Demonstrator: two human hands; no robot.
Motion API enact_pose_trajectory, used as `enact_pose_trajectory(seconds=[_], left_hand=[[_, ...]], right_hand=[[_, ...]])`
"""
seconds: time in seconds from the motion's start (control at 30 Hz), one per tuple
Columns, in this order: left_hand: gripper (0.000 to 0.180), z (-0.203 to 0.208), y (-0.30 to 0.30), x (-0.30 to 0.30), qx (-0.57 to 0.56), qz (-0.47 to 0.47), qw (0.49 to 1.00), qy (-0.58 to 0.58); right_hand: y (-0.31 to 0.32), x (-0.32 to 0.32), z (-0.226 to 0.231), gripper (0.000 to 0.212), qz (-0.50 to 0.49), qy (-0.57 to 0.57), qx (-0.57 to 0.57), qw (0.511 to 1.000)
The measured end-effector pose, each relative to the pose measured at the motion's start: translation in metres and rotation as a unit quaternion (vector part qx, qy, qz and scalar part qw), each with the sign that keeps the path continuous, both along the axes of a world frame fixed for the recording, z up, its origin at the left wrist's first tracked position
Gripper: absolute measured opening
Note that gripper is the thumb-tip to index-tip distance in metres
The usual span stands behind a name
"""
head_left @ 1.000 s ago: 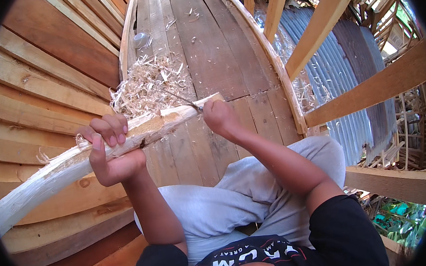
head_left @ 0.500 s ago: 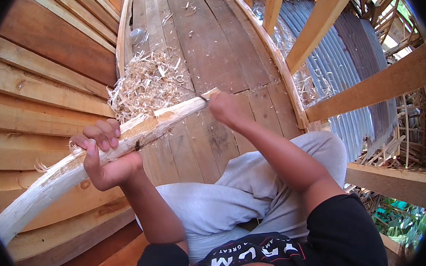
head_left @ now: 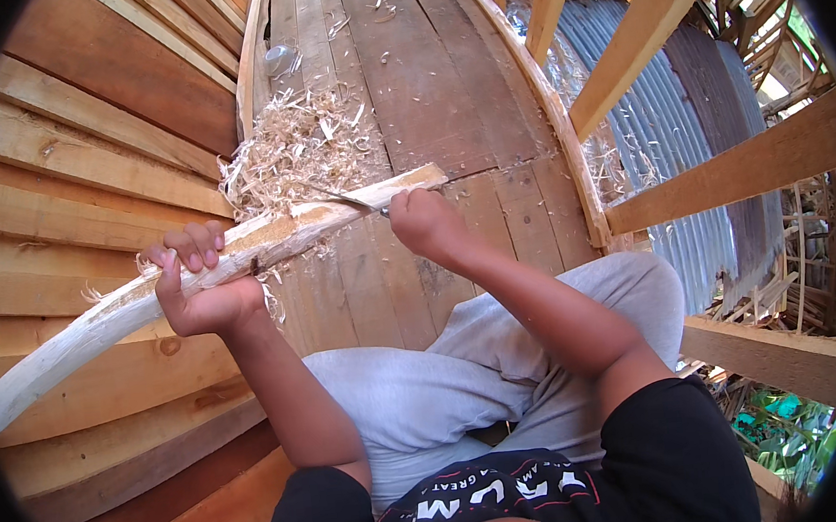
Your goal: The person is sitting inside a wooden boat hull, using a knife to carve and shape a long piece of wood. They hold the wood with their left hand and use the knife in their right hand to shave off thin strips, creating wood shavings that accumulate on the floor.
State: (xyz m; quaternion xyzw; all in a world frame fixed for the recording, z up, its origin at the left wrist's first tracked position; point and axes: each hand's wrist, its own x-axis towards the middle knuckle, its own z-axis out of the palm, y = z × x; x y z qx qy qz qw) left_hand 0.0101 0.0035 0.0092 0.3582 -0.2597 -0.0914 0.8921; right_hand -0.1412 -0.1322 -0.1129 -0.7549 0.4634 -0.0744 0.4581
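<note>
A long, pale, peeled wooden pole (head_left: 298,233) slants from the lower left up to the middle of the view. My left hand (head_left: 198,278) is wrapped round it from below, thumb and fingers on opposite sides. Near the pole's far right end, my right hand (head_left: 425,226) is closed round the handle of a knife (head_left: 357,203); the handle is hidden in the fist. The thin dark blade points left and lies across the pole's upper surface. A curl of shaving (head_left: 272,307) hangs beside my left wrist.
A heap of wood shavings (head_left: 306,147) covers the plank floor (head_left: 433,83) beyond the pole. Behind it lies a clear cup or jar (head_left: 279,60). A plank wall (head_left: 62,230) rises at the left; wooden rails (head_left: 725,166) and corrugated metal sheets (head_left: 649,76) are at the right.
My right hand and the knife have moved left along the pole, away from its tip, and more of the blade shows. The pole's left end has risen slightly.
</note>
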Motion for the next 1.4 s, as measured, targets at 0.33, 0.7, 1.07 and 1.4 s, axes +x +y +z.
enact_pose_trajectory(seconds=[0.33,0.7,1.07,1.4], left_hand=[[0.013,0.016,-0.012,-0.034,-0.007,-0.022,0.999,-0.035],[0.017,0.015,-0.013,-0.03,0.0,-0.005,1.0,-0.022],[0.015,0.012,-0.008,-0.025,-0.006,0.002,1.0,-0.024],[0.015,0.011,-0.011,-0.03,-0.011,-0.009,1.0,-0.016]], right_hand=[[0.006,-0.007,0.025,0.059,0.033,0.004,-0.051,0.998],[0.005,-0.001,0.017,0.052,-0.013,-0.049,-0.139,0.989],[0.026,-0.005,0.052,0.053,0.04,-0.007,-0.115,0.993],[0.007,-0.003,0.027,0.052,-0.007,-0.012,-0.116,0.993]])
